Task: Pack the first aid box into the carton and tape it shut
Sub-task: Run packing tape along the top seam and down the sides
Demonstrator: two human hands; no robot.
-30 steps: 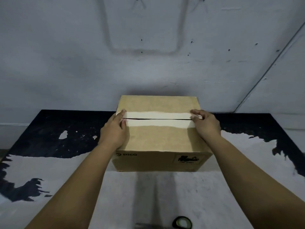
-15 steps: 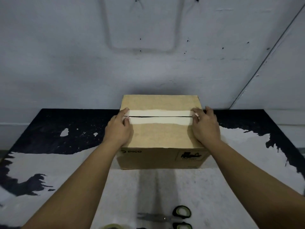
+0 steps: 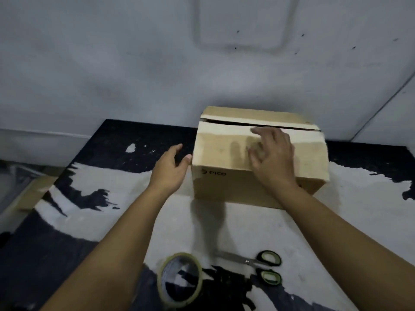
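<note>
The carton sits right of centre on the worktop, flaps folded down but the seam still gaping, untaped. The right hand rests spread on the near flap; the left hand, open, holds nothing beside the carton's left edge. Taping comes next: fetch the tape roll at the bottom centre, beside the scissors.

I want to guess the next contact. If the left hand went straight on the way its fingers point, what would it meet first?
Probably the carton's left side: the left hand points up and right at it, thumb near its corner. Depth is unclear.
</note>
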